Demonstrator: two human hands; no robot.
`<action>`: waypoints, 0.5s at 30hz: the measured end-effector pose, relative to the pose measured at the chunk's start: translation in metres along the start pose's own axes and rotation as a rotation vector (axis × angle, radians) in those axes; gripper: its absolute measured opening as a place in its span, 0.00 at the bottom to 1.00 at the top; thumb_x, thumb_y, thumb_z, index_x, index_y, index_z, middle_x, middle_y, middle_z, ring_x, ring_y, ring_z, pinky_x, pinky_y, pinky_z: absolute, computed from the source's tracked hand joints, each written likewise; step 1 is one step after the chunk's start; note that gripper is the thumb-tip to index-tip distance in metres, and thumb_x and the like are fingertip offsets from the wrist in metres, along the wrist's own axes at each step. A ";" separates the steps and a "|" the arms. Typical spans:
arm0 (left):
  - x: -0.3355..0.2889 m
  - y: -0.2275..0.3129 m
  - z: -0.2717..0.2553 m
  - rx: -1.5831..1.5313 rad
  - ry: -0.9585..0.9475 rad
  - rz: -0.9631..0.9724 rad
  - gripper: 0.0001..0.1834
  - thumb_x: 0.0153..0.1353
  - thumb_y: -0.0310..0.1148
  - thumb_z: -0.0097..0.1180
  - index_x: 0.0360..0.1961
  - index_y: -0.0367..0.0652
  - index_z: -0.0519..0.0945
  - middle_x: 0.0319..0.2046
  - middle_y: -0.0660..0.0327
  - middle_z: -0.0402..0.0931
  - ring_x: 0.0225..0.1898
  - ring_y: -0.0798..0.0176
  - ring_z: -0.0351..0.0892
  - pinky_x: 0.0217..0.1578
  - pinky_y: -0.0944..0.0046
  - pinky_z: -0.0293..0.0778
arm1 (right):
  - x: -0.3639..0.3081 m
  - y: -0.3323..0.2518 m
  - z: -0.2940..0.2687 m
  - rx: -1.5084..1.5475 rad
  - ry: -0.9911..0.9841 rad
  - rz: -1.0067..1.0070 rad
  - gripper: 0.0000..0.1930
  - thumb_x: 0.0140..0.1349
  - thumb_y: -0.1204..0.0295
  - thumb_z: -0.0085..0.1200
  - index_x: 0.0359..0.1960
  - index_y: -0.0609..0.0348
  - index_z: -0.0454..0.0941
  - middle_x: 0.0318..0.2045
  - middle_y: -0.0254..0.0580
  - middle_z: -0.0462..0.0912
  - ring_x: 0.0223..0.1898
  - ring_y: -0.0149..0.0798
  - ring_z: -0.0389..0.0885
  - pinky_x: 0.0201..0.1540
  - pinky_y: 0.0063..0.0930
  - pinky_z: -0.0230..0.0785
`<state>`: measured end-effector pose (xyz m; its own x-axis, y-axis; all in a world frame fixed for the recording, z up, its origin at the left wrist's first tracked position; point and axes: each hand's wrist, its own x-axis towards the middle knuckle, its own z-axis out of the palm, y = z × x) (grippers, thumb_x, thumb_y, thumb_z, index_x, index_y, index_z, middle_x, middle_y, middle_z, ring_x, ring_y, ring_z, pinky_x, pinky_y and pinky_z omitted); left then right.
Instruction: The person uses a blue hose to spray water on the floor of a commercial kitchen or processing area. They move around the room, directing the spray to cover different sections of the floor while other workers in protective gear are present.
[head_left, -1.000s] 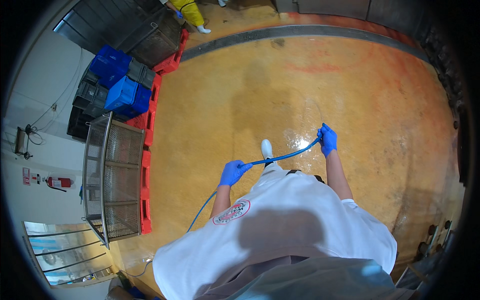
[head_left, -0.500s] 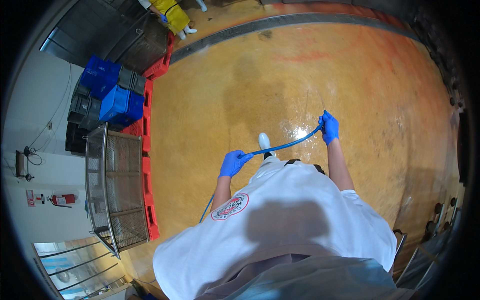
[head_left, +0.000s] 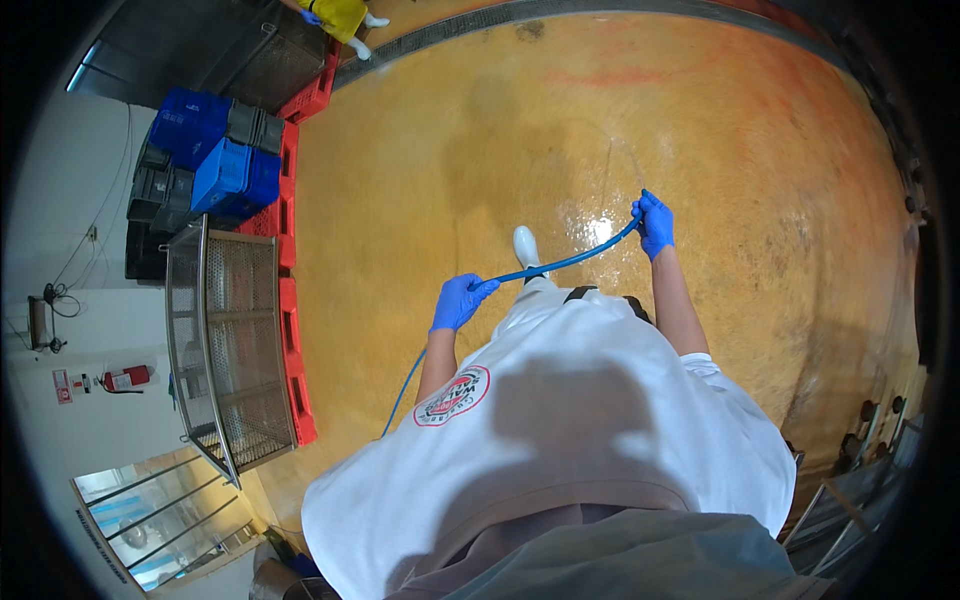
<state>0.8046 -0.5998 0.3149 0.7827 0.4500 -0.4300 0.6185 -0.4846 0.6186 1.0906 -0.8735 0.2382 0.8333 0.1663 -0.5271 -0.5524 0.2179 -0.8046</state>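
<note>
A blue hose (head_left: 572, 259) runs in a shallow curve between my two blue-gloved hands. My right hand (head_left: 654, 224) is closed round it near its end, and a thin stream of water leaves the tip toward the floor ahead. Farther back along the hose, my left hand (head_left: 461, 301) grips it, and the rest hangs down past my left forearm. Beneath the hose, the yellow-brown floor (head_left: 400, 200) is wet and glints near my right hand. One white boot (head_left: 526, 246) of mine shows between the hands.
Blue and grey crates (head_left: 222, 178) are stacked at left on red pallets (head_left: 288, 200). Nearer stands a metal mesh cart (head_left: 240, 340). A fire extinguisher (head_left: 127, 378) hangs on the left wall. At the far left a person in a yellow apron (head_left: 335, 17) stands by a floor drain (head_left: 440, 38).
The view has shifted a little, with the crates, cart and drain sitting slightly higher. Both hands still hold the hose, and the water stream has changed its curve.
</note>
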 end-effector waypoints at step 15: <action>0.010 -0.011 -0.003 0.033 -0.003 -0.021 0.28 0.47 0.58 0.59 0.20 0.39 0.77 0.14 0.55 0.69 0.18 0.58 0.66 0.22 0.60 0.63 | 0.018 0.023 0.000 0.045 -0.007 0.057 0.18 0.59 0.76 0.45 0.53 0.62 0.67 0.26 0.36 0.77 0.23 0.27 0.73 0.25 0.18 0.67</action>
<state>0.8054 -0.5876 0.3056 0.7695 0.4580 -0.4451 0.6369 -0.4991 0.5876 1.0933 -0.8653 0.2106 0.8004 0.1862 -0.5699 -0.5995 0.2506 -0.7601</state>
